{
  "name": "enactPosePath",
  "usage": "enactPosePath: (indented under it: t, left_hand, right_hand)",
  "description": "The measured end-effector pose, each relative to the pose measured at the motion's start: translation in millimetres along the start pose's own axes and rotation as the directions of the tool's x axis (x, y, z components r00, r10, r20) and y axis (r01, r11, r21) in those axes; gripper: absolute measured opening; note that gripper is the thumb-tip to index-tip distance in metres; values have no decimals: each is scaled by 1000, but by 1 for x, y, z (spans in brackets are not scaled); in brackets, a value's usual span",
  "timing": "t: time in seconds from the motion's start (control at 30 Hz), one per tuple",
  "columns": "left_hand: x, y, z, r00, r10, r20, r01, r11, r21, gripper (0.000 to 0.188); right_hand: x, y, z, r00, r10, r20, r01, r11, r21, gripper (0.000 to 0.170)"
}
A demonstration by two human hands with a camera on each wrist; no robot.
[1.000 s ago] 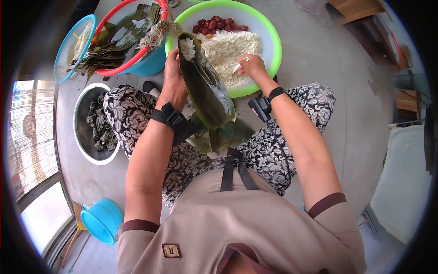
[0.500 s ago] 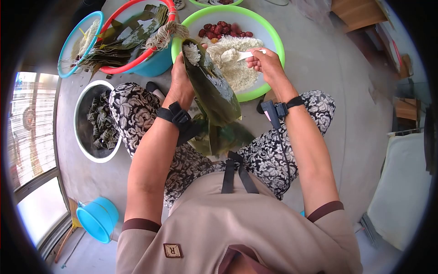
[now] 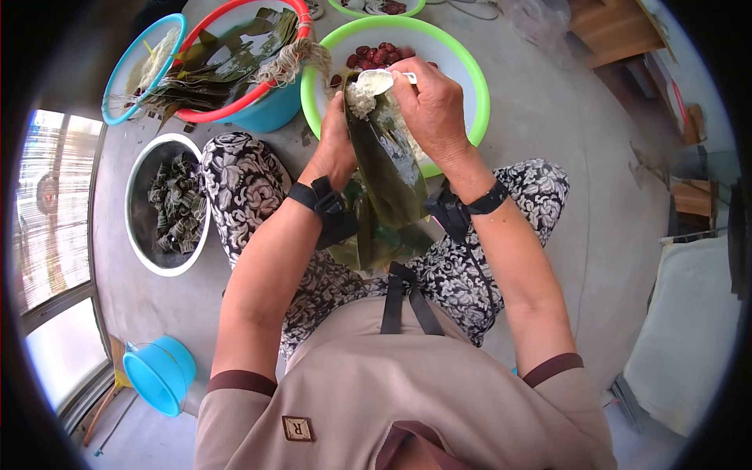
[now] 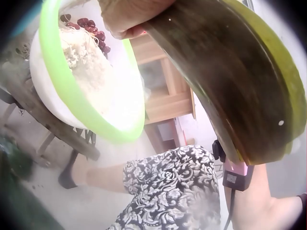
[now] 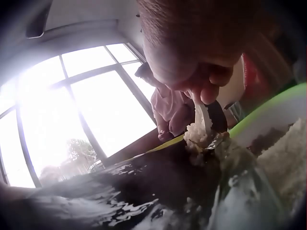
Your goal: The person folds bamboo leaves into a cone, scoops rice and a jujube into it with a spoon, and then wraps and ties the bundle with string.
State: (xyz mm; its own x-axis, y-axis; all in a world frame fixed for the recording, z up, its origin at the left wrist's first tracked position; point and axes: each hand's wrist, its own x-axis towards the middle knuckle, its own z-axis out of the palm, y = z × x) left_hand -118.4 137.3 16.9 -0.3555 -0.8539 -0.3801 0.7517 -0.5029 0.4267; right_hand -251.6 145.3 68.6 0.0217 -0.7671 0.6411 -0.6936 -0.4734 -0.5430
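Note:
My left hand grips a long, dark green folded leaf, its upper end shaped into a pocket with white rice in it. In the left wrist view the leaf's outer side hangs down from the fingers. A white spoon is pinched in my right hand, tipped at the pocket's mouth. From the right wrist, rice clings around the spoon right at the leaf's edge. Behind both hands stands a green-rimmed basin of rice and red dates. More broad leaves lie across the lap.
A red-rimmed tub holds wet leaves, with a bundle of string over its rim. Beside it is a blue-rimmed basket. A white-rimmed bowl of tied leaf parcels sits left of the knee; a blue bucket stands lower left.
The right hand has lifted the spoon with rice from the basin and brought it left to the leaf pocket. The left hand and leaf have shifted slightly right.

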Motion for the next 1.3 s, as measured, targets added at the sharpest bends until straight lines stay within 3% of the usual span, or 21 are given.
enactPosePath:
  t: [0.07,0.13,0.2,0.27,0.47,0.53,0.67,0.73,0.77,0.8,0.83,0.93,1.0,1.07,1.2,1.27,1.3]
  left_hand:
    - [2,0,-3,1000,-6,9,6,1000,-17,27]
    - [10,2,-4,998,-39,-40,41,998,51,55]
    - [14,2,-8,998,-53,-22,53,998,17,55]
    - [15,0,-10,998,-68,-5,68,998,-13,55]
    - [5,0,0,1000,-6,8,5,996,91,51]
    - [0,-3,0,994,85,73,-95,985,144,50]
    - [5,1,0,998,-55,14,55,998,21,51]
    - [0,2,7,996,-87,14,87,996,-10,29]
    - [2,1,5,996,-90,12,90,996,-11,29]
    - [6,3,3,996,-83,17,83,996,16,41]
    - [10,2,-1,997,-78,21,77,996,42,54]
    - [17,2,-9,996,-86,27,86,996,-1,55]
    - [16,3,-6,994,-99,37,98,995,15,56]
    - [11,3,1,997,-74,15,73,995,66,56]
    - [17,2,-7,996,-56,65,58,998,-21,55]
    - [1,8,12,996,-82,30,84,994,-65,29]
    - [1,10,14,996,-84,31,86,993,-79,30]
  right_hand:
    - [0,5,-3,999,-25,-36,27,999,44,9]
    - [4,0,-14,979,205,24,-206,975,82,12]
    - [1,6,-13,971,234,45,-239,960,145,14]
    - [-2,4,-11,928,345,141,-372,882,290,15]
    - [0,9,-5,937,320,137,-340,925,169,15]
    - [2,4,-8,945,310,106,-325,928,180,15]
    - [4,3,-10,953,279,116,-297,936,190,15]
    - [6,8,-8,943,300,141,-322,932,169,15]
    - [7,11,-8,965,243,98,-253,961,114,15]
    - [11,7,-9,982,181,61,-184,981,57,15]
    - [11,4,-14,973,222,68,-226,972,58,15]
    - [11,-5,-18,964,264,44,-267,939,217,11]
    - [10,-7,-17,946,310,95,-324,921,216,11]
    - [4,5,-8,958,247,149,-264,958,114,16]
    - [12,-2,-22,972,229,54,-235,960,149,15]
    - [14,-1,-33,980,198,31,-200,974,105,14]
    - [16,2,-35,987,159,-19,-158,986,43,14]
